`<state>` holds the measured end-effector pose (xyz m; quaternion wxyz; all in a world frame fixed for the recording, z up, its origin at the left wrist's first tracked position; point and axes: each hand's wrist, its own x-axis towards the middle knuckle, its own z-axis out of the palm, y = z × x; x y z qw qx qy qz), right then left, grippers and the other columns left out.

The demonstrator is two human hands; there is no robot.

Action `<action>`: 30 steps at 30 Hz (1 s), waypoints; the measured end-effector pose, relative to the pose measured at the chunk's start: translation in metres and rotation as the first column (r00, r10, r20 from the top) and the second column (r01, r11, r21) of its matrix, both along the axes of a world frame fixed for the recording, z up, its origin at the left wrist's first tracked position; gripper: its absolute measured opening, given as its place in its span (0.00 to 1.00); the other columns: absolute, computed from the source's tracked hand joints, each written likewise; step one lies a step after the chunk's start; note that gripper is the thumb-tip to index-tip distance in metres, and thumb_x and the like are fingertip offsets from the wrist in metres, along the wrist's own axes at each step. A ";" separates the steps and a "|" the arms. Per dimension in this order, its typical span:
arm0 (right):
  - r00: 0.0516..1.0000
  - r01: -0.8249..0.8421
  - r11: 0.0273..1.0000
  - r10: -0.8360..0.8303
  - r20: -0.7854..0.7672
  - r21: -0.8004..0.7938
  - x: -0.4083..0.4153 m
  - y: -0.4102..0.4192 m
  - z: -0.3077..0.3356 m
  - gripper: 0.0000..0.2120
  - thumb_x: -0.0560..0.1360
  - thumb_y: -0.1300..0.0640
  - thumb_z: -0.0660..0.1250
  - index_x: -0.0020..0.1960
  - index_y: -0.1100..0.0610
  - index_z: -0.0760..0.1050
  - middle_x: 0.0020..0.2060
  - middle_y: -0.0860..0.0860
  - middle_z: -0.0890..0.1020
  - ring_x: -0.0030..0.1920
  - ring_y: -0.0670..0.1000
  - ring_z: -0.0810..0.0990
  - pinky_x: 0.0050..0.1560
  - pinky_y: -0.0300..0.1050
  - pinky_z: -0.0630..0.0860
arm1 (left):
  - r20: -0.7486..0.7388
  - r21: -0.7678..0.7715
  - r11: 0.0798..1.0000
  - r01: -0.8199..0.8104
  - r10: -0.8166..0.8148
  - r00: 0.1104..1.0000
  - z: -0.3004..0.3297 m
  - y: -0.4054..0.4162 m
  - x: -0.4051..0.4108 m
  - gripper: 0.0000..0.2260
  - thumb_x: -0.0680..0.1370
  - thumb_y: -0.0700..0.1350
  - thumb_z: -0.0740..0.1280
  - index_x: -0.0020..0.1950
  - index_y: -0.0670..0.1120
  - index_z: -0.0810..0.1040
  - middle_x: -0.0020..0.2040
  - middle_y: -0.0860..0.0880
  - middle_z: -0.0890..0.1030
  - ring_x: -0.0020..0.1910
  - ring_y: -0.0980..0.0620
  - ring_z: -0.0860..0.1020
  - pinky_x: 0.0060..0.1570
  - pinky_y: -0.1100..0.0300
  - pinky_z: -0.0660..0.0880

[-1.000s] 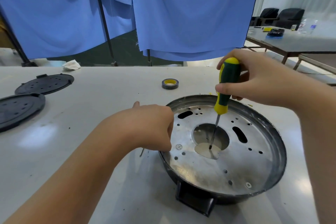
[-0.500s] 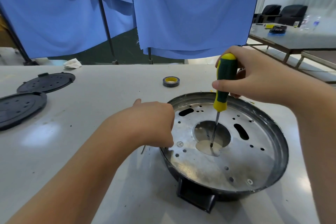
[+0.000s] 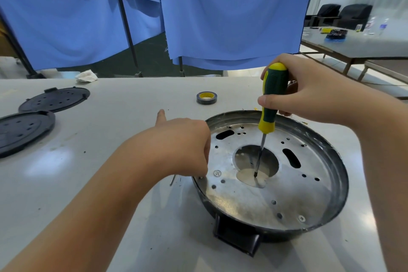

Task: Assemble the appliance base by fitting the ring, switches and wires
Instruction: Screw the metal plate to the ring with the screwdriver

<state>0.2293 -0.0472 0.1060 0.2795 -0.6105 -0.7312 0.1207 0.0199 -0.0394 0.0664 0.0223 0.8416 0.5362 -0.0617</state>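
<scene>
Two hands work the perforated silver base [image 3: 287, 194]: right fingers [image 3: 268, 102] wrap the screwdriver [image 3: 272, 99], left fingers hidden.

Silver, black, green-and-yellow on a pale grey desk [image 3: 114, 183]

The appliance base [image 3: 337, 174] has a black outer rim and a dull silver metal plate [image 3: 265, 203] dotted with dark holes and slots. In the right hand [image 3: 309, 95] the screwdriver [image 3: 272, 99] shows a dark green grip with yellow cap and collar. Beyond the left hand [image 3: 183, 148] lies a black tape roll [image 3: 206, 98] with a yellow core; further left, two black perforated discs [image 3: 54, 99]. Blue curtains [image 3: 220, 17] hang behind.
</scene>
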 end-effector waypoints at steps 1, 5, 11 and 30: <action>1.000 0.000 1.000 0.000 0.001 -0.001 -0.001 0.000 0.000 0.18 0.68 0.46 0.72 0.53 0.50 0.71 0.49 0.51 0.77 0.46 0.57 0.80 0.52 0.60 0.77 | -0.025 0.012 1.000 0.015 -0.015 1.000 -0.001 0.000 0.001 0.05 0.73 0.47 0.70 0.47 0.53 0.83 0.45 0.53 0.81 0.55 0.51 0.76 0.74 0.37 0.43; 1.000 0.023 0.999 -0.023 0.012 0.031 -0.003 -0.002 0.000 0.20 0.67 0.44 0.72 0.54 0.50 0.71 0.48 0.49 0.77 0.47 0.53 0.79 0.52 0.57 0.77 | -0.107 0.047 0.998 0.048 -0.043 0.993 -0.006 0.001 0.002 0.04 0.74 0.45 0.69 0.47 0.51 0.82 0.46 0.51 0.80 0.60 0.49 0.72 0.73 0.37 0.41; 0.994 0.025 0.981 -0.003 -0.112 0.195 -0.005 -0.002 0.002 0.21 0.69 0.43 0.71 0.56 0.52 0.70 0.46 0.50 0.77 0.43 0.52 0.79 0.47 0.55 0.78 | -0.129 0.060 0.996 0.061 -0.052 0.990 -0.006 0.003 0.001 0.11 0.74 0.56 0.70 0.46 0.49 0.80 0.47 0.51 0.79 0.62 0.49 0.70 0.73 0.39 0.42; 0.975 -0.223 0.972 0.224 -0.001 0.074 -0.038 -0.017 0.000 0.09 0.68 0.49 0.74 0.39 0.51 0.76 0.31 0.45 0.79 0.31 0.41 0.76 0.30 0.30 0.70 | 0.521 -0.227 0.962 -0.153 0.253 0.815 0.003 0.037 -0.040 0.15 0.75 0.61 0.66 0.56 0.55 0.76 0.50 0.58 0.78 0.46 0.59 0.79 0.44 0.60 0.74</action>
